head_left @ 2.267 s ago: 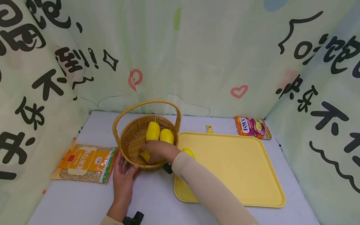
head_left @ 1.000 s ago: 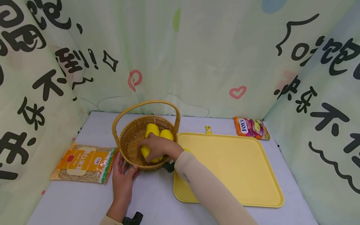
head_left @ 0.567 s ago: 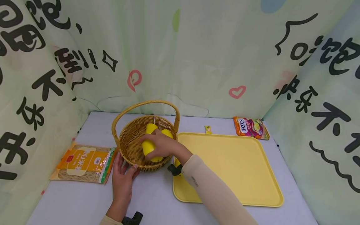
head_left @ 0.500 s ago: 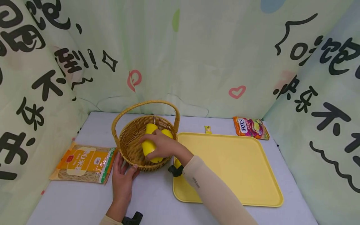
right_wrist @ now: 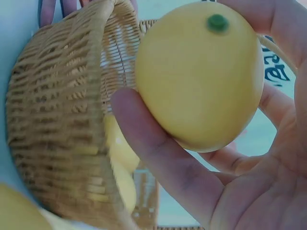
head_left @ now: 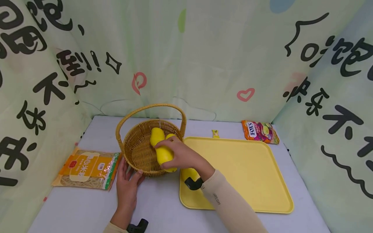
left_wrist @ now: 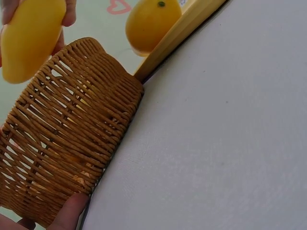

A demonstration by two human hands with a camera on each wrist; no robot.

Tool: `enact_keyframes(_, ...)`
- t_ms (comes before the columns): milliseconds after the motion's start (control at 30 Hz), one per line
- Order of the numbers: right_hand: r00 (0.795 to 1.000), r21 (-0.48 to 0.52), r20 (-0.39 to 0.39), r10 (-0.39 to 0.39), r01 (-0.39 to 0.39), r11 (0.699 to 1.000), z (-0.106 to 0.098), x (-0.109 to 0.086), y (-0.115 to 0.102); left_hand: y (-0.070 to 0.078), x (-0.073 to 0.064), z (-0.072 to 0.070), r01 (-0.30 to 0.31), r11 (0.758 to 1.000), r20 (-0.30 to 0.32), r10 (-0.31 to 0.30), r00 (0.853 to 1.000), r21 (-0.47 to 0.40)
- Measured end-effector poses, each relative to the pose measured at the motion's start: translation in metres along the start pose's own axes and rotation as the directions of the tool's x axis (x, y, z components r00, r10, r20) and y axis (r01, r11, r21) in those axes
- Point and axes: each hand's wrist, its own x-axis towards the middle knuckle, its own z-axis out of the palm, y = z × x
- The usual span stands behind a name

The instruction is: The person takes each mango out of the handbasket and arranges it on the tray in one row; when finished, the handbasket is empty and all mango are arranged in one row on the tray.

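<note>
My right hand (head_left: 185, 155) grips a yellow mango (head_left: 164, 156) just above the right front rim of a wicker basket (head_left: 137, 149). In the right wrist view, thumb and fingers curl round the held mango (right_wrist: 199, 76), whose green stem end shows. Two more mangoes (head_left: 157, 135) lie in the basket, the right one partly covered by the hand. My left hand (head_left: 127, 184) rests against the basket's left front outer wall, its fingers fairly straight; its thumb (left_wrist: 72, 211) touches the wickerwork low down. Another mango (head_left: 189, 173) lies on the yellow tray (head_left: 242, 174), partly hidden by the right wrist.
An orange grain bag (head_left: 87, 168) lies left of the basket. Behind the tray are a small yellow wrapped piece (head_left: 215, 133) and a FOX'S candy bag (head_left: 260, 132). The basket's handle (head_left: 154, 106) arches over its opening. Printed curtains enclose the white table.
My right hand first reached deep into the basket, took hold of a mango, and has raised it towards the right rim. The left hand has stayed against the basket.
</note>
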Motion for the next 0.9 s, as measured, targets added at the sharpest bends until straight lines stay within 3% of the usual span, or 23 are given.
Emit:
enact_keyframes(333, 0.996, 0.083, -0.092, 0.02, -0.012, 0.996, -0.011, -0.033, 0.022, 0.0, 0.001, -0.001, 0.003, 1.0, -0.006, -0.003, 1.0, -0.006)
enact_keyframes(900, 0.965, 0.199, -0.197, 0.175, -0.136, 0.971, -0.025, -0.098, 0.055, 0.0, 0.0, 0.0, 0.014, 1.0, -0.002, -0.014, 1.0, -0.01)
